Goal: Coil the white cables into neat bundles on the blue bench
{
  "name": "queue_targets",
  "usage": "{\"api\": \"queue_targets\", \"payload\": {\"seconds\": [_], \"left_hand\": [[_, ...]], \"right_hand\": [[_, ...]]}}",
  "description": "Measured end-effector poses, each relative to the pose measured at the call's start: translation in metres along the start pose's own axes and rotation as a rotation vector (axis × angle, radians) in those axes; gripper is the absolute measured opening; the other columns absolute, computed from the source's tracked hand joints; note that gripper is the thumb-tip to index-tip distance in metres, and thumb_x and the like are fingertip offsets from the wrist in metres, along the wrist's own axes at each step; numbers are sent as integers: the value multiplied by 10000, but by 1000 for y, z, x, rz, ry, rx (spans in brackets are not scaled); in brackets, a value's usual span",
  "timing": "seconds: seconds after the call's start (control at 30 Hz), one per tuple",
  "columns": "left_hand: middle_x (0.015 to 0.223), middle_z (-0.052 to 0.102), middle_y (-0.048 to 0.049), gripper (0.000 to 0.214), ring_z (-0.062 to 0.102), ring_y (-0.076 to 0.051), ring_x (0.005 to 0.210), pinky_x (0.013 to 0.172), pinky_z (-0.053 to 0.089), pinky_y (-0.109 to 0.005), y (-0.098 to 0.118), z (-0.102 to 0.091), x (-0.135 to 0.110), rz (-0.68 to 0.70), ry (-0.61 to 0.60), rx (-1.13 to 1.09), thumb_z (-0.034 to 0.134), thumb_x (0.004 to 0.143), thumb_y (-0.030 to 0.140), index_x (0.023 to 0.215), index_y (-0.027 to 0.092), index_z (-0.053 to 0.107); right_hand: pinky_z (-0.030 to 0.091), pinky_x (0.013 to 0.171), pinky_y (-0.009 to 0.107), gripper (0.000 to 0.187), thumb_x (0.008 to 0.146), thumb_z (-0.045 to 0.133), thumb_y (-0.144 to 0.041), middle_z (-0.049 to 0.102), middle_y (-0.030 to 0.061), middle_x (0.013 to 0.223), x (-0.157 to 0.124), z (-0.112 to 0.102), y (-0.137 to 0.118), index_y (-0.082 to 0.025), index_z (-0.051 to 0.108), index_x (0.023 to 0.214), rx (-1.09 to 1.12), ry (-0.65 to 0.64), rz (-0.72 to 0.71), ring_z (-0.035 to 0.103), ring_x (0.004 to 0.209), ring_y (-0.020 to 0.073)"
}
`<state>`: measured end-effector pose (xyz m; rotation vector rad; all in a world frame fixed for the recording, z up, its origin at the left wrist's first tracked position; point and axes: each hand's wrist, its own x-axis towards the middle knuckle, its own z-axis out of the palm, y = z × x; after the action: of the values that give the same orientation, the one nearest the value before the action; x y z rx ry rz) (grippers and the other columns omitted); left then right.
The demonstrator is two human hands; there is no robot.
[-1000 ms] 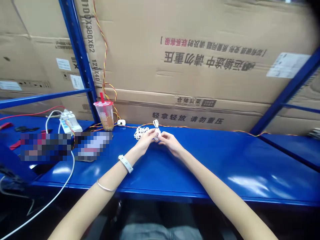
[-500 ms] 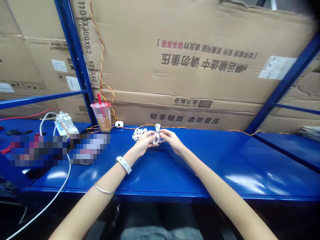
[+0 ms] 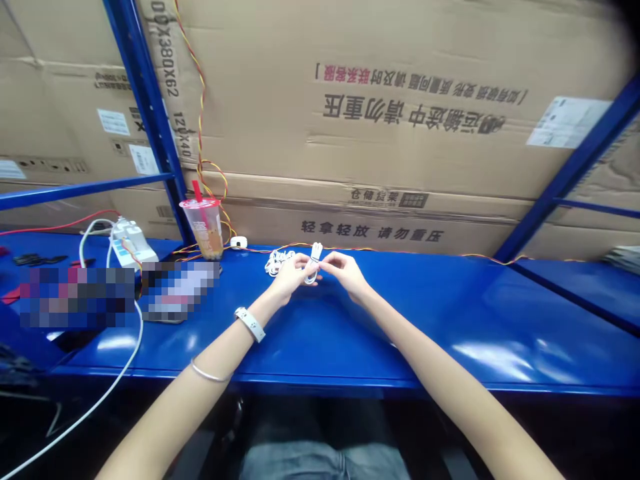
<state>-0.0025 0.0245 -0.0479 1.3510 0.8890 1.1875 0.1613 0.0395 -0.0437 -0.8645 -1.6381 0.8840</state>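
A white cable (image 3: 312,274), folded into a narrow bundle, stands tilted above the blue shelf (image 3: 320,340). My left hand (image 3: 289,277) is closed on this bundle, thumb and fingers gripping it from the left. A thin dark tie (image 3: 315,259) crosses the bundle near its middle. On the right, my right hand (image 3: 346,272) is pinched with its fingertips at the tie, close against the cable. What lies between those fingertips is very small, apparently the tie's end. Just behind my left hand, a loose heap of white cable (image 3: 275,262) rests on the shelf, partly covered by the hand.
A drink cup (image 3: 207,230) with a red straw stands back left, beside a small white device (image 3: 239,243). Farther left are a white power strip (image 3: 133,245) and a blurred phone-like object (image 3: 180,293). Cardboard boxes (image 3: 400,160) and blue posts (image 3: 565,180) close off the back.
My right fingers have drawn into a tighter pinch at the tie. The cable bundle leans a little more to the right at its top. The view has shifted slightly.
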Motion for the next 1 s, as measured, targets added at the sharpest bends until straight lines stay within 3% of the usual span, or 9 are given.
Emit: {"api": "queue_targets", "payload": {"seconds": [0.17, 0.3, 0.4, 0.5, 0.7, 0.9, 1.0], "left_hand": [[834, 643, -28, 160, 639, -163, 654, 619, 523, -310, -6, -2, 3, 128, 108, 299, 647, 799, 284, 863, 194, 531], [828, 638, -39, 167, 607, -212, 796, 789, 483, -352, -8, -4, 4, 268, 143, 479, 621, 787, 215, 946, 212, 568], [872, 633, -59, 84, 575, -238, 907, 890, 427, -373, -7, -4, 4, 333, 119, 593, 572, 792, 180, 873, 201, 578], [818, 609, -39, 45, 562, -215, 826, 836, 430, -356, -6, -3, 4, 262, 76, 625, 533, 807, 192, 836, 203, 565], [805, 597, -30, 125, 573, -166, 713, 609, 435, -274, -6, 1, 3, -4, 35, 370, 486, 868, 314, 857, 200, 534], [809, 574, -23, 244, 561, -119, 661, 558, 438, -229, -9, 2, 4, -75, 14, 65, 537, 864, 413, 867, 169, 551], [753, 562, -11, 209, 530, -110, 626, 554, 419, -227, -10, 0, 5, -98, 25, 99, 575, 836, 382, 832, 174, 548]], "right_hand": [[417, 649, 303, 243, 758, 675, -413, 649, 29, 712, -5, 5, -5, -185, 626, 689, -194, 14, -115, 549, 653, 171], [391, 632, 303, 189, 851, 598, -343, 616, 27, 659, -12, 9, -8, -190, 626, 746, -510, 23, -276, 520, 610, 169], [379, 683, 318, 169, 888, 556, -291, 596, 38, 657, -14, 10, -7, -188, 626, 774, -776, 21, -417, 513, 636, 181], [374, 712, 319, 184, 918, 521, -279, 609, 51, 689, -15, 8, -8, -188, 622, 793, -908, 14, -488, 520, 661, 184], [368, 711, 305, 220, 943, 501, -296, 616, 57, 711, -14, 7, -8, -188, 617, 792, -917, 40, -505, 528, 678, 185], [378, 692, 297, 196, 938, 520, -318, 618, 40, 714, -13, 9, -4, -201, 609, 808, -821, 78, -443, 527, 669, 180], [386, 697, 300, 193, 939, 516, -313, 628, 44, 731, -13, 9, -4, -203, 599, 804, -793, 64, -444, 535, 679, 183]]}}
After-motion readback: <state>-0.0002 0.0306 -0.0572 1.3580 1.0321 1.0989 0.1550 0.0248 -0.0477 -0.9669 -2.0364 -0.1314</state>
